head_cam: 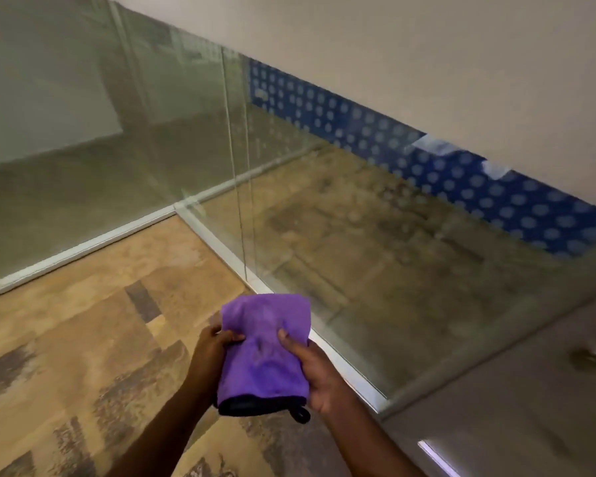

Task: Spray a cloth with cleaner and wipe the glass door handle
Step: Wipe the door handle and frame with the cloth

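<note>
- The purple cloth (264, 352) is held up between both hands over the floor (83, 339), folded into a rough rectangle.
- The left hand (210, 352) has a closed grip on the cloth's left edge: its thumb lies on the top face and its fingers are tucked behind the fabric.
- The right hand (319, 375) has a closed grip on the cloth's right edge, thumb pressed flat on the purple face and the other fingers curled under it.
- Between the two grips the cloth is fairly flat, with a few soft dents in the pile.
- Below the grips, at the cloth's near end, a black hem (255, 406) shows, and a small black loop (301, 414) hangs from it toward the right hand's wrist.
- Beyond the grips, the far end of the cloth stands free of both hands and reaches toward a white floor rail (221, 249).
- Right of the right-hand grip, a glass panel (376, 270) rises from that rail; its surface is hazy and reflects the floor.
- Farther off above the grips, a blue band with pale dots (444, 173) runs across the glass.
- Low on the right of the right forearm there is a pale surface with a small round metal fitting (587, 356); it is too blurred to tell what it is.
- Left of the left-hand grip there is only the tan and brown patterned floor.
- The whole picture is somewhat smeared by motion.
</note>
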A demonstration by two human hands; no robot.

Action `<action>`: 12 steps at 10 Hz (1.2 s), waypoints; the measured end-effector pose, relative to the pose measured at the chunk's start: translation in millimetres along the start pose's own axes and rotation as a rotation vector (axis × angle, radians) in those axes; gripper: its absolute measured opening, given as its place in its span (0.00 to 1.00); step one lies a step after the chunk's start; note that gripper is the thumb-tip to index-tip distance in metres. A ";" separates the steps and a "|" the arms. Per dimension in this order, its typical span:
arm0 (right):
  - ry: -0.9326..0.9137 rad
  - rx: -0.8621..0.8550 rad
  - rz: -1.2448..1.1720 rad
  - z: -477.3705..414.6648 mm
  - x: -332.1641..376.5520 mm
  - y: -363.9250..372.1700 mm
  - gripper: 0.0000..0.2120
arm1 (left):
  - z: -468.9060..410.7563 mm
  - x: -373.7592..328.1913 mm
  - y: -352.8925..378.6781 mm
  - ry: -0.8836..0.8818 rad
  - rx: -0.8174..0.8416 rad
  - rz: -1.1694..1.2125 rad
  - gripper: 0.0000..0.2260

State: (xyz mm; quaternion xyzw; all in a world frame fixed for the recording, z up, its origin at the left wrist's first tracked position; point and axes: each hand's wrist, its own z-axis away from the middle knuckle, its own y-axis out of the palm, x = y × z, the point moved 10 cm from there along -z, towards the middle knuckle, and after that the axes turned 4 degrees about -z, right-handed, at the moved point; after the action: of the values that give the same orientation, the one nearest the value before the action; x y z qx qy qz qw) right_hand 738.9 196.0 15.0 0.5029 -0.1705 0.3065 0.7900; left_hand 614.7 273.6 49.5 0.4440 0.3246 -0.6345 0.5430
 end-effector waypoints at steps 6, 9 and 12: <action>-0.543 -0.359 -0.278 82.1 99.9 -84.8 0.26 | -31.1 -44.4 200.2 0.308 0.615 -0.556 0.17; -0.657 -0.396 -0.469 111.3 102.8 -96.1 0.31 | -16.1 -15.9 253.3 0.171 0.760 -0.458 0.15; -0.773 -0.351 -0.489 168.4 112.5 -121.0 0.32 | 53.5 0.1 327.2 0.171 0.943 -0.518 0.07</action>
State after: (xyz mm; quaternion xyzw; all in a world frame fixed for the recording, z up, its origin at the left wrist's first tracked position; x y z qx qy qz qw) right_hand 909.6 42.7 69.9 0.4644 -0.3771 -0.1305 0.7907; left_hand 923.1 160.4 93.6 0.5949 0.1466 -0.7860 0.0824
